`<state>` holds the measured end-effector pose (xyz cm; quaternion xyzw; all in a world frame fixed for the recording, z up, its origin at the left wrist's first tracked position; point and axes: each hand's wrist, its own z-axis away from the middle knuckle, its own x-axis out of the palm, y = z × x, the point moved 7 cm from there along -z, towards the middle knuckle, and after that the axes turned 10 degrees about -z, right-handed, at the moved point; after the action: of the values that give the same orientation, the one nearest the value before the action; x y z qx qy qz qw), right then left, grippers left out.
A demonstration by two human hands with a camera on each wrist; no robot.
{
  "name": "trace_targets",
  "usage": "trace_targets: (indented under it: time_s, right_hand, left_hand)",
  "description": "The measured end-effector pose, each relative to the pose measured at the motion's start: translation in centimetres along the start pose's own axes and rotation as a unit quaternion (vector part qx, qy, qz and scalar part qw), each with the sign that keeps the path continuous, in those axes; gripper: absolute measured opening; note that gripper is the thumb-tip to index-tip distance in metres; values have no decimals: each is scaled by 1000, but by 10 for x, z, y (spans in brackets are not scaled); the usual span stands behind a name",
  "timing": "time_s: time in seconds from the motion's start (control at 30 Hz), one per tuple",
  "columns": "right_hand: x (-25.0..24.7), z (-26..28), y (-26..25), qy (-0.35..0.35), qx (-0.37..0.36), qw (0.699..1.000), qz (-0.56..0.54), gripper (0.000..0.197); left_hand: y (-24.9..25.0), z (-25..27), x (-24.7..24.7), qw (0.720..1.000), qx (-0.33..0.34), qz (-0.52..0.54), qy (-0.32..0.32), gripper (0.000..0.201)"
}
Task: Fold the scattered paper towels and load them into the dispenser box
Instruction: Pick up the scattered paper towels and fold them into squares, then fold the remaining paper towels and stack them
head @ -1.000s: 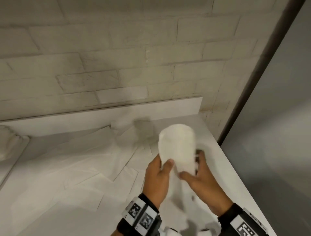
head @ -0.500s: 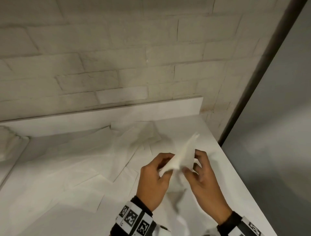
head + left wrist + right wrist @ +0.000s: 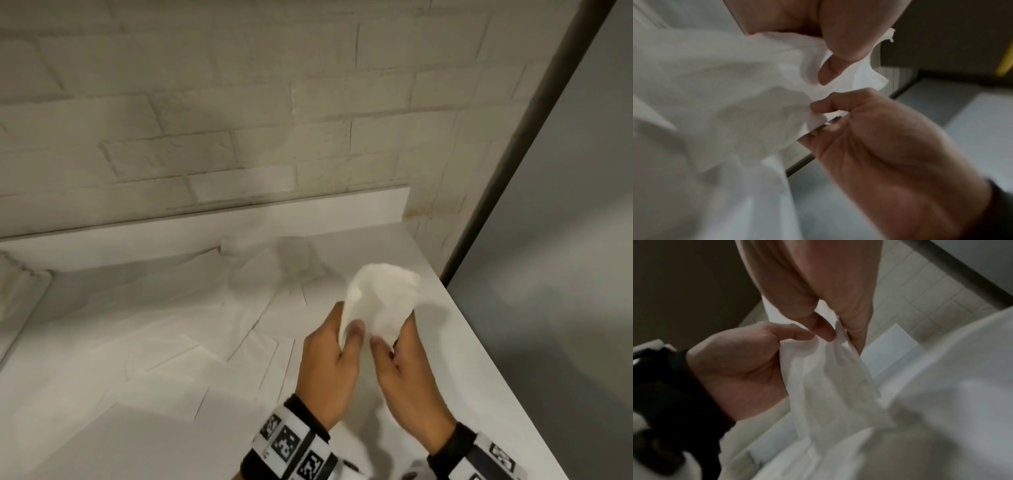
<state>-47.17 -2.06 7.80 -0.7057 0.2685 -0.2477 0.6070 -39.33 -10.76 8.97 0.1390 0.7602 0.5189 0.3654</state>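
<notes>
Since half a second ago, paper towel (image 3: 380, 301) billows open again above both hands, no longer a thin edge-on strip. Left hand (image 3: 330, 363) pinches its lower left edge between thumb and fingers; right hand (image 3: 407, 370) pinches lower right. Towel held over table (image 3: 479, 359), scattered paper towels (image 3: 171, 342) lying toward 9 o'clock.

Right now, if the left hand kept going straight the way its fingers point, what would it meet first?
The left hand already pinches the paper towel it shares with the right hand. Straight on, it would probably reach the loose towels by the backsplash; depth is unclear.
</notes>
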Motion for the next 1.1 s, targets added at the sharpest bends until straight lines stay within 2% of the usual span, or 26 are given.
trace_targets:
  time_s: [0.1, 0.2, 0.27, 0.4, 0.47, 0.57, 0.63, 0.7, 0.77, 0.87, 0.97, 1.03, 1.1]
  right_hand:
    - [-3, -2, -1, -4, 2, 1000, -27, 56]
    - [2, 7, 20, -55, 43, 997, 20, 77]
    - [4, 10, 18, -70, 37, 996, 43, 84]
    - [4, 3, 3, -60, 39, 997, -3, 55]
    - [15, 5, 2, -77, 65, 995, -16, 42]
    - [43, 15, 8, -69, 130, 985, -89, 27]
    - [67, 21, 15, -43, 200, 946, -250, 25]
    - [100, 27, 8, -39, 244, 880, -406, 24]
    - [136, 32, -8, -69, 252, 835, -484, 27]
    - [192, 40, -29, -120, 246, 816, -509, 38]
    - [242, 46, -40, -119, 249, 817, -506, 39]
    - [282, 56, -42, -132, 258, 829, -479, 49]
    - [326, 67, -44, -159, 257, 853, -425, 53]
  left_hand:
    - [-7, 0, -4, 997, -44, 58, 8, 25]
    - [-22, 11, 4, 998, -64, 1, -26, 32]
    - [-25, 12, 2, 997, -69, -5, -34, 30]
    - [-12, 8, -21, 983, -113, 141, 19, 23]
    - [-12, 16, -36, 956, -154, 246, 50, 23]
    - [-29, 33, -71, 883, -214, 403, 110, 28]
    - [-42, 42, -105, 835, -205, 486, 158, 36]
    - [-50, 53, -141, 810, -177, 518, 210, 41]
    - [-53, 63, -163, 812, -167, 511, 227, 45]
    - [-59, 80, -188, 833, -174, 478, 219, 50]
    - [-73, 96, -234, 824, -160, 485, 246, 50]
    - [-85, 107, -266, 823, -159, 484, 252, 51]
    - [-93, 119, -296, 832, -149, 475, 246, 51]
